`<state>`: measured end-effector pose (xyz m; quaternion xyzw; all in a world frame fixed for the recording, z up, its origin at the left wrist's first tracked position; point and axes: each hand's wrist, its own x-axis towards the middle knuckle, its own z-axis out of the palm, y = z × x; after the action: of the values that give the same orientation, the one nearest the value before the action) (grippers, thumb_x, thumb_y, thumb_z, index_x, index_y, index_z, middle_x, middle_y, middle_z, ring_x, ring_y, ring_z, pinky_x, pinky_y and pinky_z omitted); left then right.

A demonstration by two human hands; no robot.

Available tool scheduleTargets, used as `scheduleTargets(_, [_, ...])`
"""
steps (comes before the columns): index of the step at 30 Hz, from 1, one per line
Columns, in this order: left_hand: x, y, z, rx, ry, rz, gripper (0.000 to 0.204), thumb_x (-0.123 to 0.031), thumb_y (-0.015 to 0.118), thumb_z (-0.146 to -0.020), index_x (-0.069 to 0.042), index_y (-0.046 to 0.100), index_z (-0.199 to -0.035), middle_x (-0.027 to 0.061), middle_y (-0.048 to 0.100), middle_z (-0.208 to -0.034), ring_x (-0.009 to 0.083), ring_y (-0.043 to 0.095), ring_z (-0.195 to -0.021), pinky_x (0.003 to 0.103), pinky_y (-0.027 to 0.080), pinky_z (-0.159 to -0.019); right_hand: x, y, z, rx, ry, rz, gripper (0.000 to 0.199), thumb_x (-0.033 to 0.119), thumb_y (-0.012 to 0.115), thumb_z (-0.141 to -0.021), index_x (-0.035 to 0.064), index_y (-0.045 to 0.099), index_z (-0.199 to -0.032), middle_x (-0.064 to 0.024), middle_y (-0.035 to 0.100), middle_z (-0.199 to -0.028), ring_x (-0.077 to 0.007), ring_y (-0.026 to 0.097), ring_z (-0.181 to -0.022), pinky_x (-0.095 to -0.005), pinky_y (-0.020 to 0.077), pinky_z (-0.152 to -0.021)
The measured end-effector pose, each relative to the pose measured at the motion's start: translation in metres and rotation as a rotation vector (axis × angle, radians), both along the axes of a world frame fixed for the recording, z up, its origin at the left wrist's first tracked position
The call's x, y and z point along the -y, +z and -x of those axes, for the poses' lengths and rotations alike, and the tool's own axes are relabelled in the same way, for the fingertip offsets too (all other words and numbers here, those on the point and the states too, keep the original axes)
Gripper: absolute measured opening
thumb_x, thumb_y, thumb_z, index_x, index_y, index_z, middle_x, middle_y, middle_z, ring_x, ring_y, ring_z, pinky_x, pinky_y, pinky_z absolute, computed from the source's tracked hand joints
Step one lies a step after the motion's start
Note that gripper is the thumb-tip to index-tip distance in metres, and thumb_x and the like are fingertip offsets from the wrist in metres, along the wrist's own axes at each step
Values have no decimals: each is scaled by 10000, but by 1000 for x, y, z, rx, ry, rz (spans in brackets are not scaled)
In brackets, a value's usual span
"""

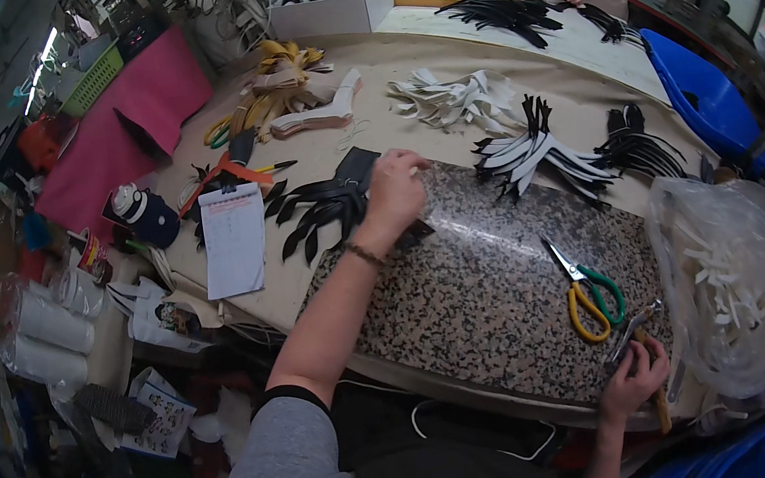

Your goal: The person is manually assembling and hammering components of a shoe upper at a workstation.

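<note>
Black leather pieces [320, 211] — left hand [392, 191] touching

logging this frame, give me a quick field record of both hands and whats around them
left hand: left hand rests on black cut pieces at the far edge of the granite slab
right hand: right hand grips a metal tool at the slab's near right corner
on slab: scissors with yellow and green handles
left of slab: notepad
right of slab: clear plastic bag of white pieces

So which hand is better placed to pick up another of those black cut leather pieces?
Left. The left hand already rests on the black cut leather pieces; the right hand holds a metal tool at the speckled granite slab's near edge.
</note>
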<state>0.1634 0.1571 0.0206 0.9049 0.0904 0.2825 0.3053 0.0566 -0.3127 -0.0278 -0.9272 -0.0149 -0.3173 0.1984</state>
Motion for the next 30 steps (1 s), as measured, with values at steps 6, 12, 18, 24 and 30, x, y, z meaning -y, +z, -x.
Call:
scheduleTargets(6, [-130, -15, 67, -413, 303, -280, 256, -142, 824, -823, -68, 790, -1066, 142, 710, -1176, 362, 640, -1153, 452, 509, -1022, -4, 0, -2, 4, 20, 27, 117, 22, 698, -953, -19, 738, -1055, -142, 608, -1274, -343, 530, -1237, -466, 452, -1036])
scheduleTargets(12, [-139, -27, 68, -216, 242, -311, 198, -218, 886, -751, -95, 834, -898, 96, 751, -1130, 323, 653, -1139, 460, 502, -1007, -2, 0, -2, 8, 45, -9, 119, 15, 709, -938, -17, 741, -1048, -146, 609, -1265, -346, 526, -1240, -457, 466, -1034])
scheduleTargets(18, [-128, 10, 68, -108, 315, -412, 145, -224, 773, -861, -95, 839, -873, 132, 786, -1024, 341, 713, -983, 447, 551, -911, 1, -1, -3, 4, 25, -1, 117, 24, 732, -920, 9, 752, -1035, -139, 615, -1261, -349, 518, -1252, -467, 445, -1059])
scheduleTargets(24, [-112, 72, 85, -191, 116, 67, 160, -187, 768, -916, -49, 817, -980, 132, 784, -874, 248, 755, -825, 362, 575, -776, -5, 7, 3, 24, 83, -77, 124, 24, 739, -916, 23, 761, -1038, -132, 626, -1257, -336, 543, -1233, -456, 471, -1029])
scheduleTargets(30, [-41, 123, 93, -82, 57, -50, 162, -110, 715, -973, -5, 731, -1095, 146, 782, -958, 211, 744, -844, 347, 558, -789, -41, 54, 10, 63, 276, -251, 135, -13, 741, -906, 1, 755, -1040, -129, 671, -1158, -303, 646, -1088, -398, 523, -944])
